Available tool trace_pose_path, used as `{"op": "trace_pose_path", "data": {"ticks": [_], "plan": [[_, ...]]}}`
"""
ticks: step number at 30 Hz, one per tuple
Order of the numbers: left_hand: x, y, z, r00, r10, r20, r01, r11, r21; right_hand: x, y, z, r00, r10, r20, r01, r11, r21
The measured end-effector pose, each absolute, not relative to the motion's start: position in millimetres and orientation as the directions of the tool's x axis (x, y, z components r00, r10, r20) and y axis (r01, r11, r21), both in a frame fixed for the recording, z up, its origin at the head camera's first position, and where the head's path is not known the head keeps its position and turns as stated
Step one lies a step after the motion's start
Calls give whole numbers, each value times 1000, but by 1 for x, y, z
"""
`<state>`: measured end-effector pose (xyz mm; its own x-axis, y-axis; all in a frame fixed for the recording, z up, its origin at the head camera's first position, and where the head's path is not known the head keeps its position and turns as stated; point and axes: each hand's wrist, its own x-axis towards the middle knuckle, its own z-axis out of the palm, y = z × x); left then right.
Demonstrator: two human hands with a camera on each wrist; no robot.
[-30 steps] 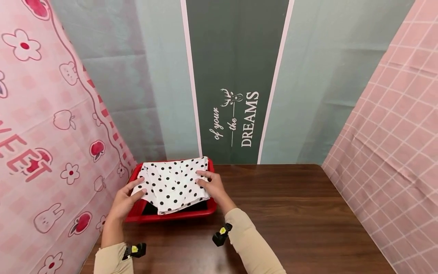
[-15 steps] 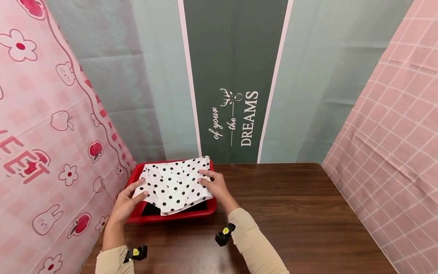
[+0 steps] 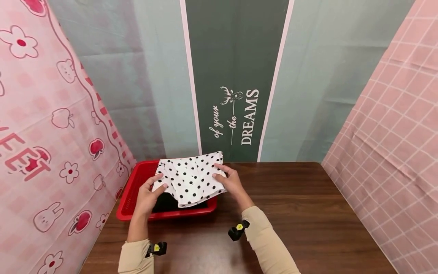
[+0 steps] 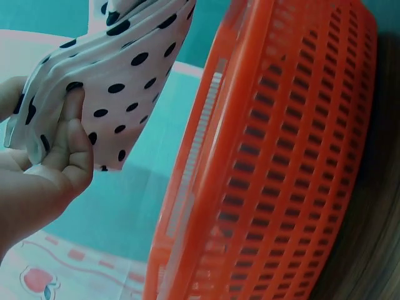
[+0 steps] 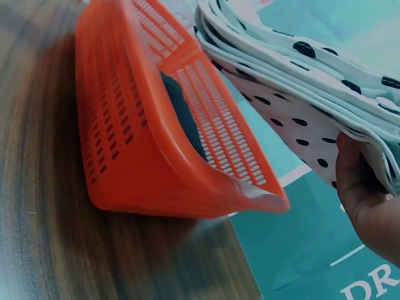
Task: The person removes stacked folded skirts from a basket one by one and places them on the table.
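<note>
A folded white cloth with black polka dots (image 3: 191,180) hangs above the red basket, held at its two sides. My left hand (image 3: 149,196) pinches its left edge; in the left wrist view that hand (image 4: 53,169) has the layers between thumb and fingers. On the cloth's right edge, my right hand (image 3: 232,182) has its grip, and the right wrist view shows fingers (image 5: 359,187) under several stacked layers. Below is the red perforated basket (image 3: 131,194), with something dark (image 3: 167,203) partly visible inside it. The cloth is apart from the basket rim in both wrist views.
The basket stands on a dark wooden table (image 3: 291,217) near its back left. A pink printed curtain (image 3: 68,133) borders the left, a pink checked one (image 3: 390,144) the right. Behind is a grey-green backdrop with lettering (image 3: 249,118).
Both hands have carried the polka-dot cloth to the right and slightly up, uncovering the left part of the basket. The basket has stayed in place.
</note>
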<state>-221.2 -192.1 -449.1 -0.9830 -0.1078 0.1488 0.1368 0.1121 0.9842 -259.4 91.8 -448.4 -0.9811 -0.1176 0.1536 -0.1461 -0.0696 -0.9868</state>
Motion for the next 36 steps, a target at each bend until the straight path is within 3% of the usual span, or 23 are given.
{"op": "trace_pose_path", "data": {"ticks": [10,22,36], "plan": [[-238,-154,-454,-974,-114,194,193,18,981,-268,124,-461,-986,-57,156,-145,-165,-976],[-255,-122,-457,-978,-79,192,187,68,980,-270,160,-464,-989,43,138,-145,-328,-933],[-282,-80,-460,-976,52,213,218,119,969,-279,209,-476,-989,145,41,-93,-376,-922]]}}
